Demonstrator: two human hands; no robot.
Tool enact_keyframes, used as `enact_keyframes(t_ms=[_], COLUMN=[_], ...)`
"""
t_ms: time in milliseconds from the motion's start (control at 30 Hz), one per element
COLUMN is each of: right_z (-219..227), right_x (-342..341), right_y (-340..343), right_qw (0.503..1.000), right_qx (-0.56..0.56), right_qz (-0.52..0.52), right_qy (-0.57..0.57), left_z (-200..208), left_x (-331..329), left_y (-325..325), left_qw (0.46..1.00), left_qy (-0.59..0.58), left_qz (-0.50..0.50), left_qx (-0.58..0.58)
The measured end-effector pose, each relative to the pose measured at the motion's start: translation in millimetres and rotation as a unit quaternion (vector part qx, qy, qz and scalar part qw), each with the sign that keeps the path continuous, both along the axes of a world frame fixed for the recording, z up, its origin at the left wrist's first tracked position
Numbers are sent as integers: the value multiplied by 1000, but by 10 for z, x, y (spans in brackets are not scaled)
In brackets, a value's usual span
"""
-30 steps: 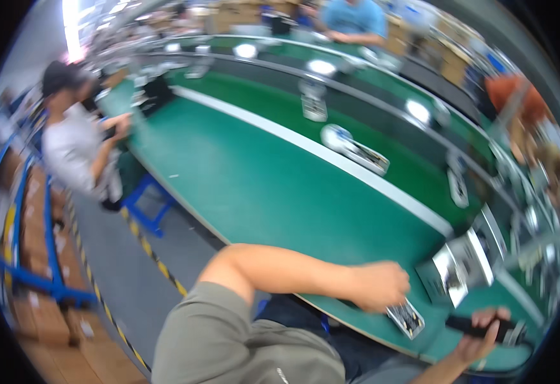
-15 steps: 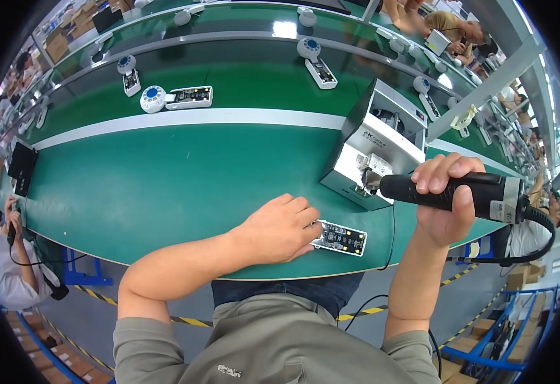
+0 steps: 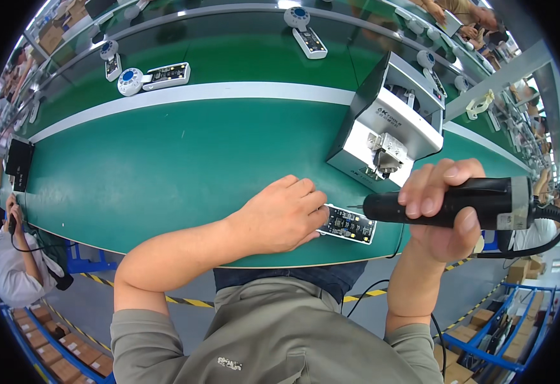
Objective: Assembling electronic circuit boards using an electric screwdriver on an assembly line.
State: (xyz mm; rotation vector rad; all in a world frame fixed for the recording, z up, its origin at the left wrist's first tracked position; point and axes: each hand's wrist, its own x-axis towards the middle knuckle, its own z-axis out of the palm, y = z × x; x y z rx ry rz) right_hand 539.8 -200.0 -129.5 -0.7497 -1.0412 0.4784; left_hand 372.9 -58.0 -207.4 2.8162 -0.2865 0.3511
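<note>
My right hand (image 3: 443, 208) is wrapped round a black electric screwdriver (image 3: 497, 198) with a thick cable at its back end. Its thin bit points left, above the far edge of a white-cased unit with a black circuit board (image 3: 351, 225); I cannot tell whether a screw sits on the bit. On the near part of the bench, my left hand (image 3: 283, 214) grips the left end of this unit with bent fingers, hiding that end. Beyond the screwdriver stands a silver and black screw feeder (image 3: 382, 121), its metal outlet facing me.
Across a pale strip, a green conveyor (image 3: 228, 61) carries several similar white units with round blue-dotted heads, one a white unit (image 3: 310, 41). A black box (image 3: 19, 165) stands at the bench's left end. A co-worker (image 3: 14, 256) sits at far left; others work at upper right.
The screwdriver has come away from the feeder's outlet, and its bit is now over the circuit board. My left hand keeps hold of the unit. The whole view has shifted slightly.
</note>
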Motion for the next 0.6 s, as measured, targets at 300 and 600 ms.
enact_keyframes(t_ms=[300,600], right_z=[-351,-492], right_x=[162,349], right_y=[57,168], right_qw=[999,997], right_qx=[-26,-48], right_qz=[20,60], right_qy=[-6,-21], left_z=[-141,-259], left_x=[195,397], left_y=[-17,-7], left_qw=[1000,1000], left_qy=[5,4], left_qz=[1,3], left_qx=[-6,-4])
